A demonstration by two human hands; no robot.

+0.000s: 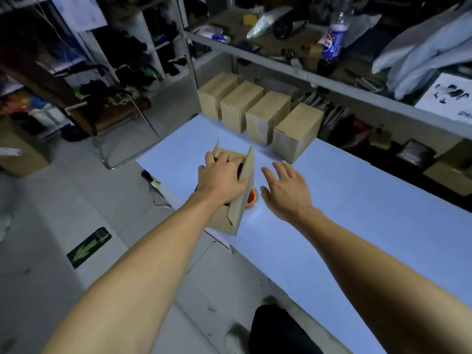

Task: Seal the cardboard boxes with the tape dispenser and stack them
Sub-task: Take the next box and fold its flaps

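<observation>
An open cardboard box point(238, 213) stands near the left edge of the pale blue table point(357, 213), two of its top flaps sticking up. My left hand point(222, 180) rests on top of it, fingers curled over the far flap and gripping the box. My right hand point(286, 190) hovers just right of the box with its fingers spread and nothing in it. An orange tape dispenser point(251, 199) peeks out on the table between the box and my right hand, mostly hidden. Several closed cardboard boxes point(258, 111) stand in a row at the table's far end.
A metal shelf point(281, 65) with a cola bottle point(333, 39) and clutter runs behind the table. A chair point(112, 116) stands on the floor at the left. A green arrow sign point(89, 247) lies on the tiled floor.
</observation>
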